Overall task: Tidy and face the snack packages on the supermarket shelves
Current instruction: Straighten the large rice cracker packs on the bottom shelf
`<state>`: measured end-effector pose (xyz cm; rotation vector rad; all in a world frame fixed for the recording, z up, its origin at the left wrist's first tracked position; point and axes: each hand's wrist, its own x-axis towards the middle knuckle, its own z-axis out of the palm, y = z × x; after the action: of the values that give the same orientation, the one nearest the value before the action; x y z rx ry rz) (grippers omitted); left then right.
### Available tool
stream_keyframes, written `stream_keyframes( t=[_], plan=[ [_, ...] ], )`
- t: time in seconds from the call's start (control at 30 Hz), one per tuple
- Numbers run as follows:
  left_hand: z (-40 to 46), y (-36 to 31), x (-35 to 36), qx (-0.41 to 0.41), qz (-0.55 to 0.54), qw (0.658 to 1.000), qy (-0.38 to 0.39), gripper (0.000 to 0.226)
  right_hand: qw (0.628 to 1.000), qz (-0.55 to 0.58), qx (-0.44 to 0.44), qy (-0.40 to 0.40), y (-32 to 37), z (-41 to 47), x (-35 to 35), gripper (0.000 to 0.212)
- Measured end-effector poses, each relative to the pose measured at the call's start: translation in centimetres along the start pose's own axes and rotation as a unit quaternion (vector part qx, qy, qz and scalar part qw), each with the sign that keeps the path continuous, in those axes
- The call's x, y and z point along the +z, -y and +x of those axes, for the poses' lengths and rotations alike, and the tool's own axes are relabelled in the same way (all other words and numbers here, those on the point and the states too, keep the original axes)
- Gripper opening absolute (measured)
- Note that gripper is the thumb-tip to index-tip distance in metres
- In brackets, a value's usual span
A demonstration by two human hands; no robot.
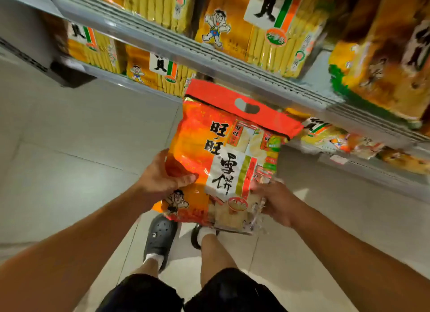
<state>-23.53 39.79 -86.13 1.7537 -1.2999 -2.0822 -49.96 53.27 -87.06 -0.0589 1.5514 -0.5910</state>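
Snack package [223, 153], red and orange with a cut-out handle at its top, sits upright in our two hands at the centre of the view, front face toward us, its top edge close to the rim of the middle shelf [232, 71] and its base above our feet; our left hand [162, 176] grips its lower left side at 9 o'clock, thumb laid across the front; our right hand [277, 202] holds the lower right corner at 4 o'clock, fingers curled behind the clear wrapper; the hands stand apart, one on each side of the bag. Grey metal shelving runs from 10 o'clock down to 3 o'clock; yellow packages [267, 30] stand in rows on it at 12 o'clock, more lie loosely on the lower shelf [372, 169] at 3 o'clock. Pale tiled floor [69, 167] spreads from 9 to 6 o'clock; black clogs [160, 237] with white socks stand on it at 6 o'clock.
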Motion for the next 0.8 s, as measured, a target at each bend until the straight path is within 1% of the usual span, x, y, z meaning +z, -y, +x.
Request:
stream_keyframes(
  t=[0.03,0.07,0.13,0.2,0.27,0.3,0.4,0.43,0.5,0.57,0.67,0.8],
  plan=[
    [-2.0,-0.3,-0.3,0.004,0.025,1.000,0.004,0.050,1.000,0.000,-0.001,-0.007,-0.7,-2.5,0.5,0.023],
    [-3.9,-0.6,-0.7,0.008,0.048,0.999,0.012,0.047,1.000,0.001,-0.009,-0.012,-1.2,-4.9,1.0,0.030],
    [-7.8,-1.8,-1.2,0.010,0.059,0.997,0.039,0.051,0.999,0.015,-0.030,-0.028,-1.9,-10.2,2.3,0.047],
    [-11.1,-3.7,-1.7,0.018,0.051,0.997,0.060,0.057,0.997,0.036,-0.049,-0.043,-2.4,-15.4,3.2,0.055],
    [-14.0,-5.5,-2.0,0.021,0.059,0.995,0.076,0.058,0.995,0.040,-0.071,-0.055,-3.5,-20.2,3.9,0.052],
    [-15.3,-6.3,-1.8,0.023,0.066,0.994,0.085,0.062,0.994,0.042,-0.086,-0.060,-4.1,-22.6,4.1,0.050],
    [-18.3,-8.4,-0.3,0.041,0.129,0.985,0.103,0.073,0.984,0.059,-0.128,-0.107,-5.5,-27.9,4.1,0.052],
    [-19.2,-8.9,0.6,0.055,0.159,0.980,0.107,0.070,0.980,0.070,-0.139,-0.127,-6.2,-29.4,4.1,0.052],
    [-20.6,-9.8,2.8,0.086,0.218,0.966,0.113,0.057,0.969,0.083,-0.162,-0.166,-7.6,-31.9,3.8,0.045],
    [-21.6,-10.4,5.6,0.107,0.263,0.951,0.118,0.052,0.956,0.094,-0.189,-0.204,-9.1,-34.0,3.0,0.044],
    [-23.2,-11.1,10.6,0.128,0.318,0.931,0.128,0.060,0.937,0.127,-0.212,-0.246,-12.1,-36.8,1.0,0.046],
    [-25.7,-10.9,18.9,0.155,0.374,0.894,0.193,0.070,0.910,0.171,-0.217,-0.310,-17.7,-40.1,-2.5,0.038]
  ],
)
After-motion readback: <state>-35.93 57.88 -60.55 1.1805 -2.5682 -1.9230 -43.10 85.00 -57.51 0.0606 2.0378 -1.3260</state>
